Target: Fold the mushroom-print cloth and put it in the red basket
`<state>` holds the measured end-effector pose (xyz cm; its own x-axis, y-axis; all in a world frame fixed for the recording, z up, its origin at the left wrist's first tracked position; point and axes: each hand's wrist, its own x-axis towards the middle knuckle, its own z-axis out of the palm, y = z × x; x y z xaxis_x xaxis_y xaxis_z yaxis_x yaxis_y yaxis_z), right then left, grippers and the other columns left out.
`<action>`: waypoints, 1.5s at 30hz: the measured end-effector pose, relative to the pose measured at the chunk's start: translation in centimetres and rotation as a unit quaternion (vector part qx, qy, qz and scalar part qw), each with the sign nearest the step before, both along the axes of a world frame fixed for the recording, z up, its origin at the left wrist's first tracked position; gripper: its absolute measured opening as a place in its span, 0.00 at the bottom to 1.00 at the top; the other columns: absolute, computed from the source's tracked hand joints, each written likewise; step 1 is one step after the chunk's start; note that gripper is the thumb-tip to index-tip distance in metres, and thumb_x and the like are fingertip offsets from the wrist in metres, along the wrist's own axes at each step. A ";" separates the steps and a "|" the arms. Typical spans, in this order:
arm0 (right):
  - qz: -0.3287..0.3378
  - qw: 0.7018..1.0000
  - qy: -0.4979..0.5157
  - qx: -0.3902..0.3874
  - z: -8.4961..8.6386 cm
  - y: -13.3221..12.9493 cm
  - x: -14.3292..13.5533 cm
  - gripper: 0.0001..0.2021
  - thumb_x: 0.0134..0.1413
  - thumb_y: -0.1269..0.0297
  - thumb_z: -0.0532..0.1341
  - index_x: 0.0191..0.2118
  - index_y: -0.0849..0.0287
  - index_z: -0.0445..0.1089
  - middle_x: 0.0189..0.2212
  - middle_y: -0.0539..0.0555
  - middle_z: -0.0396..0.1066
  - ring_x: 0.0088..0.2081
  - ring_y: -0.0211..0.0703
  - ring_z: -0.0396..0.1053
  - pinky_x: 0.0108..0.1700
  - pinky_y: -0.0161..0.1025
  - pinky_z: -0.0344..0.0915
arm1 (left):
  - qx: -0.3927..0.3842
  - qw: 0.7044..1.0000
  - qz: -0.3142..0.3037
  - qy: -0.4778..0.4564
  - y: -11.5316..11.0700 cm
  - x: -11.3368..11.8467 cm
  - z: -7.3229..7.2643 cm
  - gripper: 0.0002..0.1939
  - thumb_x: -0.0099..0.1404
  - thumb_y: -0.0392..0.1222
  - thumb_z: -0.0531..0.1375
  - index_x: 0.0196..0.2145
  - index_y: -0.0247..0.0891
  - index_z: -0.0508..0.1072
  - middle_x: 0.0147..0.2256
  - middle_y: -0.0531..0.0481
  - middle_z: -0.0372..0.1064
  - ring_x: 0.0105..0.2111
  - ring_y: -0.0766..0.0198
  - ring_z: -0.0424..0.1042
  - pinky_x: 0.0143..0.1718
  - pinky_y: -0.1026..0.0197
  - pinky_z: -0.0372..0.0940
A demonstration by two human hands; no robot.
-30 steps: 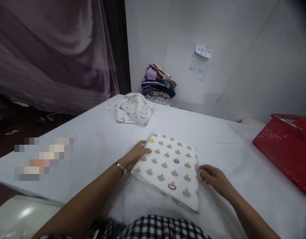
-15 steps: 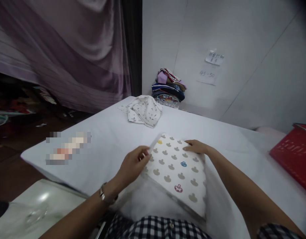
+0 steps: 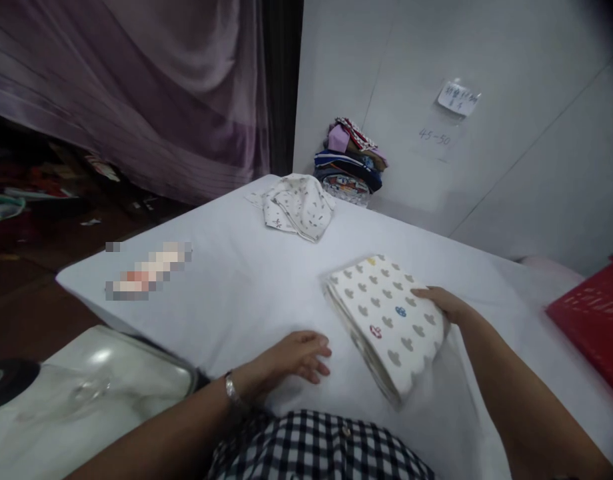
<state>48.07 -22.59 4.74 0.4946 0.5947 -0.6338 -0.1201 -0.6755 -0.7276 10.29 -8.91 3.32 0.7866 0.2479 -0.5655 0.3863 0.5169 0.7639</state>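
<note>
A folded white cloth [image 3: 389,310] with grey, blue, red and yellow mushroom-like prints lies turned at an angle near the front of the white table, its layered edge facing left. My right hand [image 3: 442,303] grips its right side, fingertips on top and the thumb not visible. To the left of the cloth, my left hand [image 3: 304,357] is apart from it, fingers spread and slightly curled, holding nothing. Farther back lies a crumpled white cloth [image 3: 299,208] with small dark prints.
The white table [image 3: 226,280] bears a pixelated patch at left. A pile of folded clothes [image 3: 347,163] stands by the back wall. A red container [image 3: 594,310] is at the right, a pale glossy surface [image 3: 121,393] at lower left.
My left hand has let go of the folded cloth and moved down, its fingers opening. The cloth has turned and shifted right with my right hand still on it. The view has shifted slightly.
</note>
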 end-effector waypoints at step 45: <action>0.305 0.795 -0.499 0.161 -4.1 1.4 -13.8 0.30 0.60 0.54 0.52 0.65 0.49 0.42 0.65 0.52 0.40 0.65 0.47 0.38 0.64 0.53 0.36 | 0.405 0.914 -0.011 -0.005 7.3 12.2 -2.3 0.12 0.56 0.42 0.55 0.25 0.32 0.75 0.18 0.49 0.67 0.18 0.66 0.67 0.23 0.66 0.59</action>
